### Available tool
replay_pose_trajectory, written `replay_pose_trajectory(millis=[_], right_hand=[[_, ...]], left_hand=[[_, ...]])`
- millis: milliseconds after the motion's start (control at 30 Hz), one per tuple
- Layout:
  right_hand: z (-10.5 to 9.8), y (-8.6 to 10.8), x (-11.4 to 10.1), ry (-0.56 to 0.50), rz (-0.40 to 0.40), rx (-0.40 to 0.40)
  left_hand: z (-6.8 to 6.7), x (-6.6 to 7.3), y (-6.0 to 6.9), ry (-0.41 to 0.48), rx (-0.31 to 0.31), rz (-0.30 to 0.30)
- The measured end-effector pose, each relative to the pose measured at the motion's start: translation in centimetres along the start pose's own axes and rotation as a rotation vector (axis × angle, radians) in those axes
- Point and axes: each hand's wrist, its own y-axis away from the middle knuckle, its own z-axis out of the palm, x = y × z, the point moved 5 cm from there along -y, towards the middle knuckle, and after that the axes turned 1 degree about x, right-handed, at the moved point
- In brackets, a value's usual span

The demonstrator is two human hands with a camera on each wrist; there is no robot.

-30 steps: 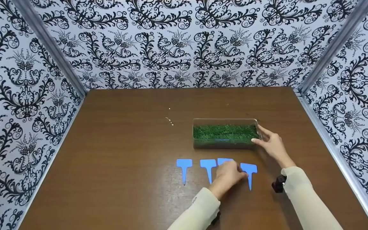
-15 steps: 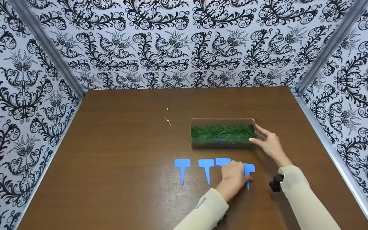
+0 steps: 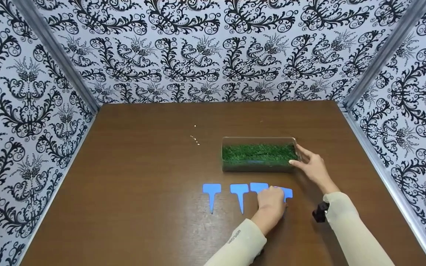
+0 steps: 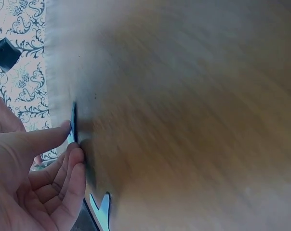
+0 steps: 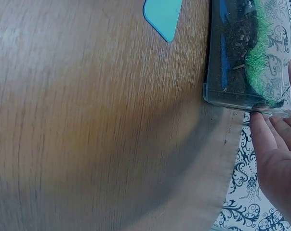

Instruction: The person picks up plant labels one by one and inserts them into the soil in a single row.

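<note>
My left hand (image 3: 271, 205) pinches the rightmost blue T-shaped marker (image 3: 288, 193) between thumb and fingers; in the left wrist view the hand (image 4: 34, 173) has this marker (image 4: 73, 122) edge-on at the fingertips. Further left lie a blue marker (image 3: 259, 187) partly under the hand, then two more markers (image 3: 239, 189) (image 3: 212, 189), stems toward me. My right hand (image 3: 314, 169) holds the right end of the clear box (image 3: 259, 168) with green grass (image 3: 259, 152) in it. Soil and a blue strip show through the box wall (image 5: 227, 96), beside the right hand (image 5: 280, 163).
Small pale specks (image 3: 195, 139) lie on the brown table (image 3: 131, 177) left of the box. Patterned walls (image 3: 213, 51) with metal corner posts stand behind and at both sides. A dark wrist device (image 3: 320, 212) is on the right arm.
My left hand has moved right onto the rightmost marker and now pinches it; the marker has shifted slightly left. The right hand stays at the box's end.
</note>
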Motion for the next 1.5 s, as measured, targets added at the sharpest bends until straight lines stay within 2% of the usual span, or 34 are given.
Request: replay_pose_trajectory(millis=[200,267,600,900,1200,1367,1500], right_hand=[[-0.1,0.1,0.1,-0.004,0.001,0.000],[-0.2,0.2,0.1,-0.001,0.005,0.001],[-0.1,0.5,-0.3,0.011,0.008,0.002],[0.0,0.3,-0.1,0.028,0.011,0.014],[0.1,0.1,-0.4,0.045,0.008,0.036],[0.0,0.0,-0.5,0.047,0.006,0.044],[0.0,-0.1,-0.6,0.043,0.001,0.051]], left_hand=[[-0.2,0.0,0.2,0.019,0.066,-0.024],[-0.2,0.0,0.2,0.030,0.069,-0.034],[0.5,-0.7,0.0,0.151,-0.040,-0.095],[0.8,-1.1,0.0,0.224,-0.064,-0.125],[0.0,-1.4,0.4,0.291,-0.018,-0.059],[0.0,-2.0,0.4,0.402,-0.044,-0.021],[-0.5,-2.8,0.1,0.502,-0.039,-0.019]])
